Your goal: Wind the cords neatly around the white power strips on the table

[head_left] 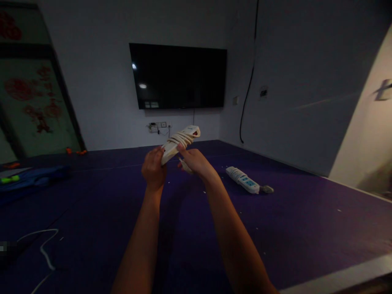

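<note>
A white power strip (169, 152) is held up in front of me at a slant, its cord (181, 139) wound several times round the body. My left hand (154, 166) grips its near end, the fingers curled round the edge. At the strip's right side, my right hand (196, 162) has its thumb against the wound cord. Its other fingers curl round a pale piece below that looks like the cord's loose end, partly hidden. A second power strip (249, 184) with blue socket faces lies to the right on the purple surface, its cord wrapped round its far end.
A purple mat (190, 228) covers the raised floor, with small white scraps on it. A white cable (45, 253) lies at lower left, and blue cloth (39, 179) beyond it. A television (180, 77) and a hanging black cable (249, 85) are on the walls.
</note>
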Demonstrator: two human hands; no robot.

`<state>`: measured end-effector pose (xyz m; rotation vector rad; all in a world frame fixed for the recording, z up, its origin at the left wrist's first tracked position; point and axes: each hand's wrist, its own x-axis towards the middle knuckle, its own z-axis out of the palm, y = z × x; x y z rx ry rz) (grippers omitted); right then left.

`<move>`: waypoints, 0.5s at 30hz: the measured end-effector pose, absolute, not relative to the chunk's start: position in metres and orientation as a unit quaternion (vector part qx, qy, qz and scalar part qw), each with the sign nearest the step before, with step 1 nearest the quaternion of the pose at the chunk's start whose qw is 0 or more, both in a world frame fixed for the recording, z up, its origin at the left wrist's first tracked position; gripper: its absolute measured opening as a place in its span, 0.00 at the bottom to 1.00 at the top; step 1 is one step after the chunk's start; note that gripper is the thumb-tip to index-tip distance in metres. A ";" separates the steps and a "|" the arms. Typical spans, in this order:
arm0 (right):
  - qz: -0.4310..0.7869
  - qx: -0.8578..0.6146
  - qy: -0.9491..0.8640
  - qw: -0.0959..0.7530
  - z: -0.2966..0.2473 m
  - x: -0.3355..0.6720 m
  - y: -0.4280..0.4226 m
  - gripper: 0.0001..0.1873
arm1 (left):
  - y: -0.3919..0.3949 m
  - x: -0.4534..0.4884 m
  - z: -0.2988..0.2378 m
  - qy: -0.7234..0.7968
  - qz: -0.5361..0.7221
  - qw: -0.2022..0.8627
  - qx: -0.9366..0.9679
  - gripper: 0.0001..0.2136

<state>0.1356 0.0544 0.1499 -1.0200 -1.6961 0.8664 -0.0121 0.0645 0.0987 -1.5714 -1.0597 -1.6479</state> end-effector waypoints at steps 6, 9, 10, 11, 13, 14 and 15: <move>0.302 -0.426 -0.687 0.505 0.146 0.138 0.064 0.35 | 0.073 -0.018 0.087 -0.395 -0.647 0.278 -0.590 0.13; 0.282 -0.427 -0.674 0.533 0.147 0.139 0.063 0.35 | 0.074 -0.020 0.086 -0.379 -0.666 0.270 -0.584 0.14; 0.283 -0.425 -0.669 0.540 0.147 0.139 0.062 0.35 | 0.074 -0.021 0.086 -0.376 -0.668 0.269 -0.583 0.14; 0.286 -0.421 -0.663 0.549 0.149 0.139 0.060 0.34 | 0.074 -0.021 0.086 -0.375 -0.669 0.268 -0.583 0.14; 0.302 -0.407 -0.652 0.564 0.151 0.140 0.055 0.32 | 0.073 -0.021 0.087 -0.369 -0.668 0.264 -0.590 0.15; 0.318 -0.398 -0.651 0.563 0.152 0.140 0.053 0.31 | 0.072 -0.021 0.088 -0.363 -0.667 0.264 -0.594 0.15; 0.334 -0.391 -0.650 0.560 0.154 0.140 0.051 0.30 | 0.071 -0.020 0.089 -0.354 -0.666 0.265 -0.601 0.16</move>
